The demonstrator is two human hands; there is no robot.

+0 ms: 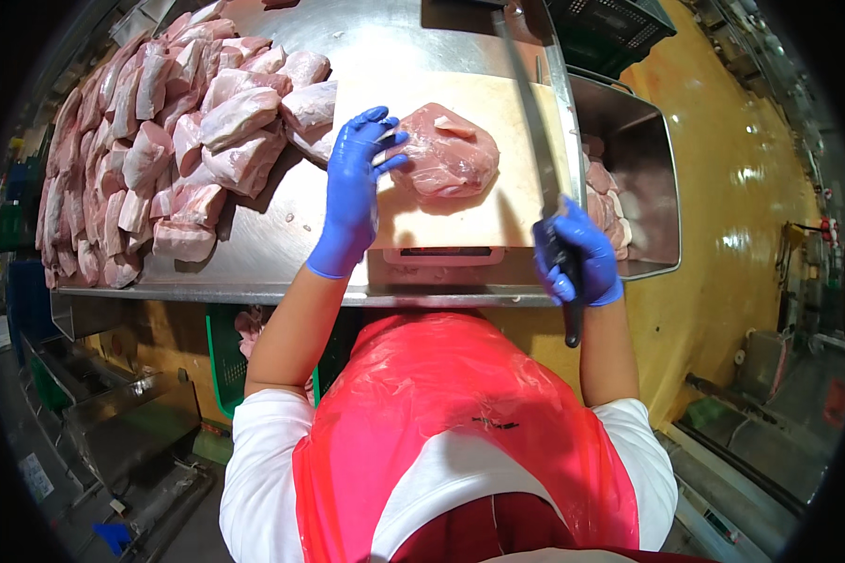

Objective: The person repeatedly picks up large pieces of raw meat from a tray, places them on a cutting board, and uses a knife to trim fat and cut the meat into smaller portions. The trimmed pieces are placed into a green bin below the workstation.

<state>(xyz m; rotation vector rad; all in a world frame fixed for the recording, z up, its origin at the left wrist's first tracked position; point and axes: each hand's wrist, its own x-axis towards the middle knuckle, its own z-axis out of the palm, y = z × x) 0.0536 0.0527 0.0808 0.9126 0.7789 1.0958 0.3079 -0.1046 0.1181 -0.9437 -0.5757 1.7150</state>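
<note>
left hand (357,183) in a blue glove is lying flat with fingers spread, pressing the left edge of the meat (446,155) that is sitting mid cutting board (460,220) on the steel table (282,235). right hand (577,253), also gloved, is gripping tight around the handle of a long knife (533,122), blade pointing away along the board's right edge, clear of the meat. a pile of cuts (160,141) is lying to the left, a metal bin (643,178) with more pieces to the right, person wearing a red apron (460,422).
</note>
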